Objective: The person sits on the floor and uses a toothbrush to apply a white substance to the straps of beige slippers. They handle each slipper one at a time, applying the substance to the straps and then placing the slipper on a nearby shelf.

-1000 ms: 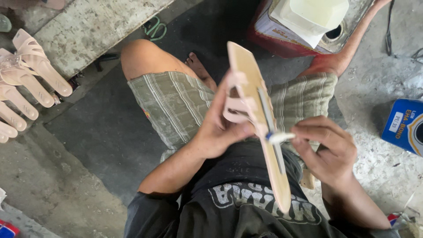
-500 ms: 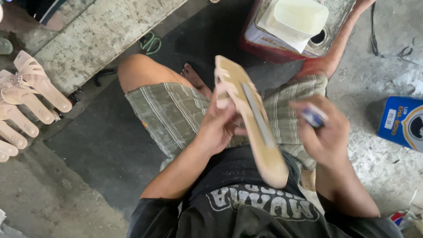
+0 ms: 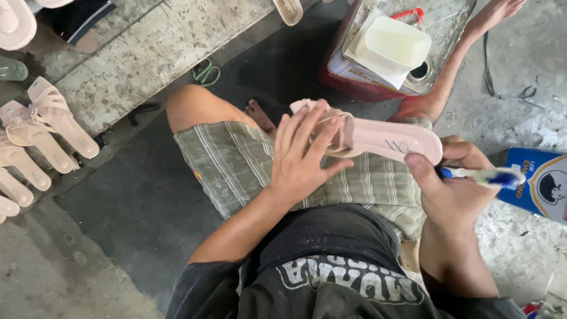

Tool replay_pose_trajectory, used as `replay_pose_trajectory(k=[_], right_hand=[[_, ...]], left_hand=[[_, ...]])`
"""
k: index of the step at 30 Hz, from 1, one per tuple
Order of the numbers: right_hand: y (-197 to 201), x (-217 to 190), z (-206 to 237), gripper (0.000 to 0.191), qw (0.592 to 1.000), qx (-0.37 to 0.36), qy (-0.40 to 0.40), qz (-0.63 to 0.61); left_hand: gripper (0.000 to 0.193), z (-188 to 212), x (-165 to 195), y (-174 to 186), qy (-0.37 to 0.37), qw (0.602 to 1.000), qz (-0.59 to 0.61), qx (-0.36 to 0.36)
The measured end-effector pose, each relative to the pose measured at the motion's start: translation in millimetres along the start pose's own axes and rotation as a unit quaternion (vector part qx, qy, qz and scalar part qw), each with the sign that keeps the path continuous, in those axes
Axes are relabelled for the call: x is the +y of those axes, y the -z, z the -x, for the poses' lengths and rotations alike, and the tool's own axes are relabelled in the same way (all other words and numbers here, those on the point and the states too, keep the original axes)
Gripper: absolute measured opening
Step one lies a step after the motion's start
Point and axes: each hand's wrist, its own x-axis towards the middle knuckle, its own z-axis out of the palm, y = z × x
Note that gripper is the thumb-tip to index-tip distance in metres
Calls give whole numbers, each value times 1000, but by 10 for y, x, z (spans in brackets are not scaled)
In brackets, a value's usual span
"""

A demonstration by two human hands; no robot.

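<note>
At the far left edge, on the concrete floor (image 3: pixel 35 277), a row of pale pink sandals (image 3: pixel 44 133) lies side by side, straps up, toes pointing down-right. Just beyond them, a raised concrete slab (image 3: pixel 147 53) runs diagonally; a green rubber band (image 3: pixel 207 72) lies at its lower edge. Centre: person seated, knees apart, in plaid shorts (image 3: pixel 236 165) and a dark printed shirt (image 3: pixel 331 266). Left hand (image 3: pixel 304 159) has fingers spread and laid over the strap end of a pink sandal (image 3: pixel 378 139); palm is pressed to it from the near side. The sandal is held flat above the lap, insole up, heel end toward the right. Right hand (image 3: pixel 452 189) is closed around a small brush with a blue handle (image 3: pixel 481 175), thumb tip touching the sandal's heel edge. Behind the sandal, a red metal tin (image 3: pixel 354 77) stands with a pale yellow block on paper (image 3: pixel 396 44) on top. Far right: a blue can (image 3: pixel 543 183) lying on the floor, near the brush tip.
</note>
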Motion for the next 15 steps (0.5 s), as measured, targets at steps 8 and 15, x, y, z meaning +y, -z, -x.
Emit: replay_pose_trajectory(k=[8, 15], right_hand=[[-6, 369, -753, 15, 983, -64, 5, 171], [-164, 1313, -1862, 25, 767, -177, 38, 616]], left_hand=[[92, -1, -23, 78, 136, 973, 186, 8], [104, 180, 143, 238, 278, 751, 590, -105]])
